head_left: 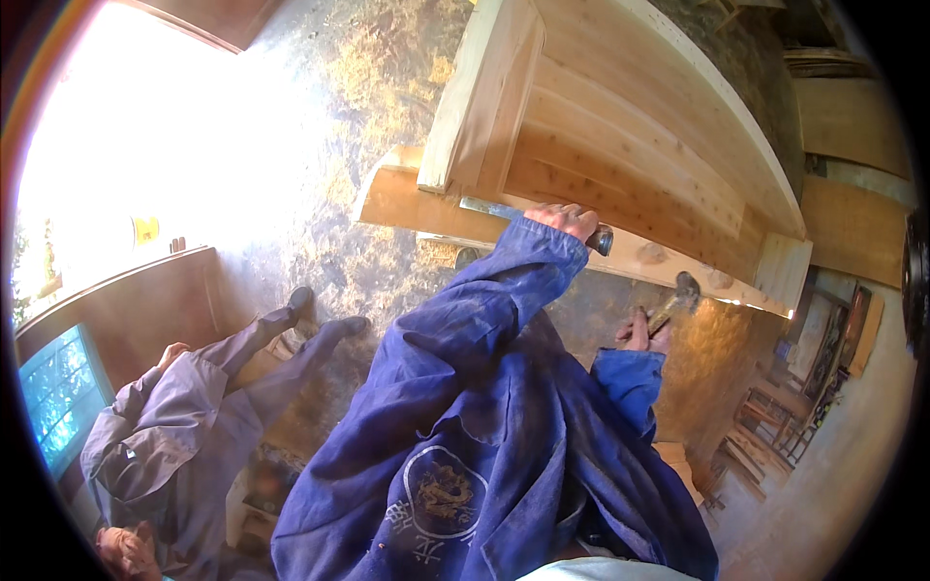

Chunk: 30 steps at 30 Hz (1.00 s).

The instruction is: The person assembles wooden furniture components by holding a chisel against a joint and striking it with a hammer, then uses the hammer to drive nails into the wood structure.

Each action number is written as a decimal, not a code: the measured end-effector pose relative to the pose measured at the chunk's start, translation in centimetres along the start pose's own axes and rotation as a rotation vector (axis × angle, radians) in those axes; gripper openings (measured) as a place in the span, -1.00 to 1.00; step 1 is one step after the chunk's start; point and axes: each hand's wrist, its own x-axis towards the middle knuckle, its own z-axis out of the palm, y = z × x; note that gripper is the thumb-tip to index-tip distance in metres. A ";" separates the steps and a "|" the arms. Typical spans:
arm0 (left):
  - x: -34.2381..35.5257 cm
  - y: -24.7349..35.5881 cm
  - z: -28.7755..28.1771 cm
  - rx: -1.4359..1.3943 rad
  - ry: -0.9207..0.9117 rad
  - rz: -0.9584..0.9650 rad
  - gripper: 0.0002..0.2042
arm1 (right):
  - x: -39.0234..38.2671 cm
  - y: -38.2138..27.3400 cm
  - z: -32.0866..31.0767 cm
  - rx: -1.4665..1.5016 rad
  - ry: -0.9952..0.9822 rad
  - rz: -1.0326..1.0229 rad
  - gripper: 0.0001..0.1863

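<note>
We grip chisel (pixel 528 215) left-handed (pixel 567 221) at door (pixel 630 126) edge, hammer (pixel 675 298) right-handed (pixel 641 334); both look stiff, heavy; hold handles.

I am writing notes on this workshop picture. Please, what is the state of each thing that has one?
Left hand: closed around the chisel.
Chisel: held flat against the wooden panel frame.
Right hand: closed on the hammer handle.
Hammer: raised, apart from the chisel.
Other person: seated on the floor.
</note>
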 end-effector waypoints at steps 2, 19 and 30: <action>-0.4 -0.4 0.6 0.004 0.028 0.008 -0.75 | -0.2 -1.8 0.6 0.075 0.016 0.015 -0.82; -0.5 -1.0 2.4 0.135 0.260 0.039 -0.94 | -2.6 -0.9 7.0 -0.811 -0.235 -0.246 -0.67; -0.5 -0.9 1.5 0.007 0.205 0.113 -0.81 | -0.9 -0.7 4.2 -0.411 -0.294 -0.085 -0.69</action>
